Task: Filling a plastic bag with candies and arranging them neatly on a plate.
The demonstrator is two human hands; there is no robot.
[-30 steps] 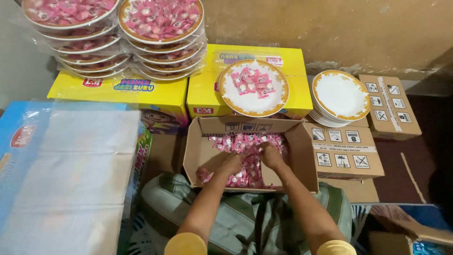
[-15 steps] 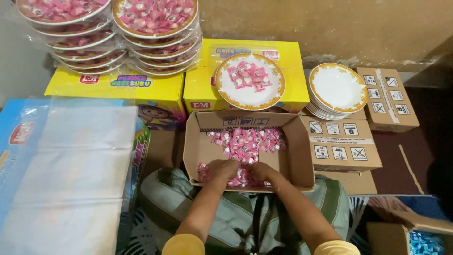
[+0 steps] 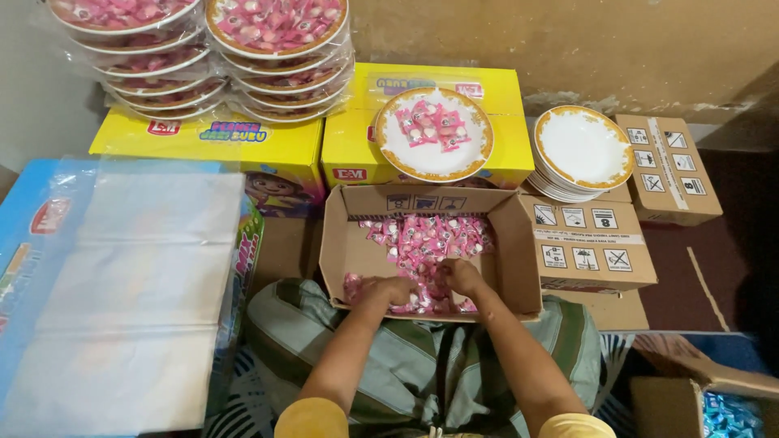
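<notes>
An open cardboard box (image 3: 514,243) rests on my lap, holding several pink wrapped candies (image 3: 430,237). My left hand (image 3: 391,289) and my right hand (image 3: 459,276) are both down in the near part of the box, fingers curled into the candy pile. Beyond the box, a white plate with a gold rim (image 3: 432,135) sits on a yellow carton and carries a small heap of pink candies. Whether either hand has closed around candies is hidden by the pile.
Two stacks of wrapped candy-filled plates (image 3: 203,57) stand on yellow cartons (image 3: 219,142) at the back. A stack of bare gold-rimmed plates (image 3: 583,151) sits on brown cartons (image 3: 588,243) at right. Clear plastic sheets (image 3: 138,284) lie at left. A box of blue candies (image 3: 730,410) is at bottom right.
Both hands have drawn back from the middle of the box toward its near edge, raking through the candies. The view has shifted slightly.
</notes>
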